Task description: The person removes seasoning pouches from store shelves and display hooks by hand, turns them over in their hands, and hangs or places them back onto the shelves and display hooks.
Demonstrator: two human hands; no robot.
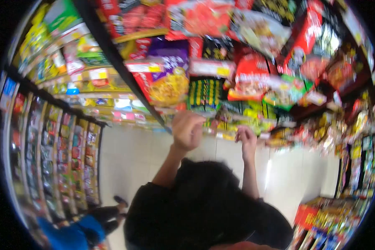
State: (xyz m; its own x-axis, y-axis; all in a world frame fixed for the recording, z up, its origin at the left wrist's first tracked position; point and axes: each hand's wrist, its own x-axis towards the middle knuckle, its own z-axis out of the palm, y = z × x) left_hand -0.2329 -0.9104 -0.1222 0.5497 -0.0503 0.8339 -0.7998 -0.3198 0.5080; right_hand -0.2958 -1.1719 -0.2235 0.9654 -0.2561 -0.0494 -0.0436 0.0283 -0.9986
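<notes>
Both of my hands are raised in front of shelves full of packaged snacks. My left hand (188, 130) has its fingers curled in, close to the lower shelf edge; motion blur hides whether anything is in it. To its right, my right hand (246, 135) is also bent at the fingers, near the lower packets, and its grip is blurred too. Above my left hand hangs a purple and yellow packet (168, 75), with a green and black striped packet (204, 93) beside it. A red packet (250, 75) is higher up, above my right hand.
Another person in a blue top (73, 233) is at the lower left, beside tall shelves (54, 158). A dark shelf post (116, 58) slants down toward my left hand. At the lower right stands a display with a red box (306, 215). Pale floor tiles (125, 162) show below.
</notes>
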